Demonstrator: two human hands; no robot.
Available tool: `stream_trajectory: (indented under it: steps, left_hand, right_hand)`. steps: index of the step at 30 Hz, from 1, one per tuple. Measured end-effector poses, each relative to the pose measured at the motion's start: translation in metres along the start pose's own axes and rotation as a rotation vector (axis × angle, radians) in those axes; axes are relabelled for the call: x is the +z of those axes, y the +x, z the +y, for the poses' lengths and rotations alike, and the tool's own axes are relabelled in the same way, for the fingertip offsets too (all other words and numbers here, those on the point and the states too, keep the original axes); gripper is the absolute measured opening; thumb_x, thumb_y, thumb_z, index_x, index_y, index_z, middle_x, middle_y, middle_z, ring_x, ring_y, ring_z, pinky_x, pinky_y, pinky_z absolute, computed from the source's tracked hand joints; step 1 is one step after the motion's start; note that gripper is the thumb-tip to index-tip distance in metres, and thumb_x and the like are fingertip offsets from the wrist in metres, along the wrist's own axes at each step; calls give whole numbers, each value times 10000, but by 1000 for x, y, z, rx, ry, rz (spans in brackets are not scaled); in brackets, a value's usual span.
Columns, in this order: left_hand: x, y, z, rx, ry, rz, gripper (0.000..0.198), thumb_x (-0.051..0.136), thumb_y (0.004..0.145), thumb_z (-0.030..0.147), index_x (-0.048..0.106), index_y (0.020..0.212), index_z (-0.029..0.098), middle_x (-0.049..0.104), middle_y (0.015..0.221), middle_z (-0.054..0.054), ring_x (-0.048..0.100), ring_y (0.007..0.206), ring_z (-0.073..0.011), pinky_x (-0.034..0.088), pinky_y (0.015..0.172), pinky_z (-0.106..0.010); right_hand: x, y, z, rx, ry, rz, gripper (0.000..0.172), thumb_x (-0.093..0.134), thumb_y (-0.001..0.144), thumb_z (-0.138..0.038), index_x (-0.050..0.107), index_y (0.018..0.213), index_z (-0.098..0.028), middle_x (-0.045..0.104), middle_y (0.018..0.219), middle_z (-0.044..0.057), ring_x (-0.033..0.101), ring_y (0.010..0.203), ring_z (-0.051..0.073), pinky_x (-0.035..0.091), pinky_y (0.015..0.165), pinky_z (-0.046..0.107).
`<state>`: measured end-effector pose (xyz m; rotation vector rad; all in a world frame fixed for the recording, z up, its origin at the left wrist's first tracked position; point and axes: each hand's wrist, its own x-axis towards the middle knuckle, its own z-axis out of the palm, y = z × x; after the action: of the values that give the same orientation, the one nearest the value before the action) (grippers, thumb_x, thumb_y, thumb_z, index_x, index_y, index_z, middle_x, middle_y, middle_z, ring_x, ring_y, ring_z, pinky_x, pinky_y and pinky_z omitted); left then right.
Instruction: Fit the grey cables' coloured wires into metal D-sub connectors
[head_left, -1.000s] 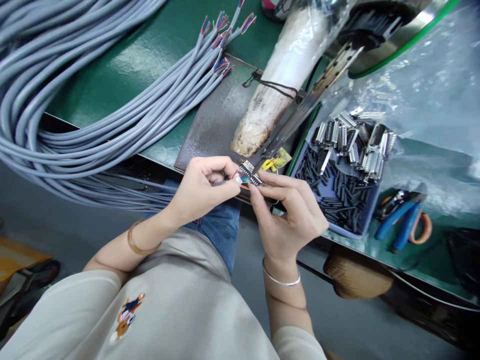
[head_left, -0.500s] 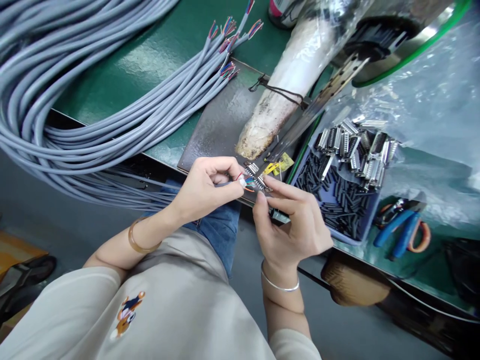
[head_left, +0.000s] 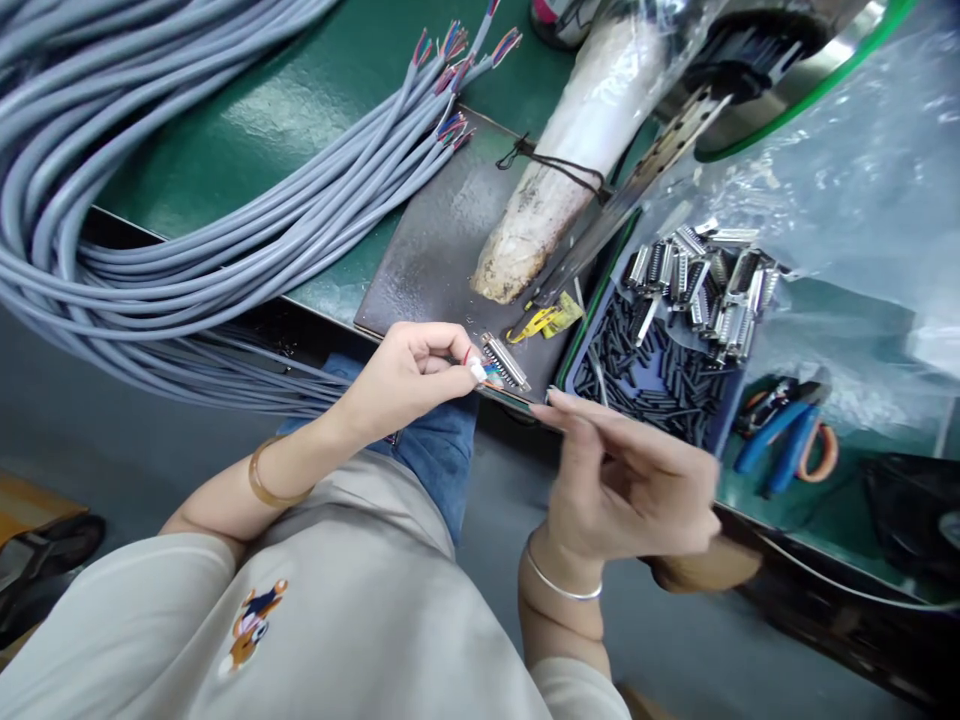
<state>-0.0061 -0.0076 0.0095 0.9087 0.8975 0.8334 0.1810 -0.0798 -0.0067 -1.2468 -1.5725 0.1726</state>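
My left hand (head_left: 412, 375) pinches the stripped end of a grey cable, with thin coloured wires (head_left: 491, 373) showing past the fingertips. The wires reach a metal multi-pin connector (head_left: 505, 362) at the front edge of the dark board (head_left: 427, 260). To the right of the connector, apart from it, is my right hand (head_left: 630, 475), with thumb and forefinger close together; whether something small is between them is too blurred to tell. A yellow-tipped tool (head_left: 534, 322) lies just behind the connector.
Grey cables (head_left: 300, 225) cover the left of the green table. A wrapped white roll (head_left: 555, 180) slants over the board. Right of it are a bin (head_left: 727, 420) with black tubes and metal connectors (head_left: 697, 280), and blue-handled pliers (head_left: 791, 450).
My right hand has moved right and towards me, away from the connector. My left hand remains at the wires. The view has shifted slightly.
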Motion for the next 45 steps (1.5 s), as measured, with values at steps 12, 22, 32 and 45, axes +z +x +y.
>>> stream_trajectory:
  steps: [12,22,32,45]
  left_hand:
    - [-1,-9,-9,-4,-32,-10,160,757,717,179,608,666,155,514,507,53,357,367,-19,219,366,-179]
    - [5,1,-5,127,-23,117,213,774,702,182,571,642,152,562,615,31,354,461,-16,236,412,-180]
    - [5,9,-1,133,-18,104,198,758,712,196,573,660,154,633,706,9,333,438,-3,239,396,-183]
    - [8,10,3,218,92,203,160,749,725,203,613,653,159,630,706,-10,510,616,-77,379,515,-186]
  right_hand:
    - [13,7,-16,-41,-110,15,227,756,834,-76,705,983,-240,796,911,-2,781,812,174,628,696,284]
    - [35,11,-1,-54,-57,-17,172,729,856,-84,649,930,-218,798,1065,36,779,928,169,642,759,286]
    - [37,20,6,-80,-73,-2,142,724,872,-114,640,905,-224,810,994,21,784,873,179,638,751,322]
    - [35,27,5,-150,-140,-16,149,740,858,-110,682,908,-238,812,1048,23,795,891,194,658,748,323]
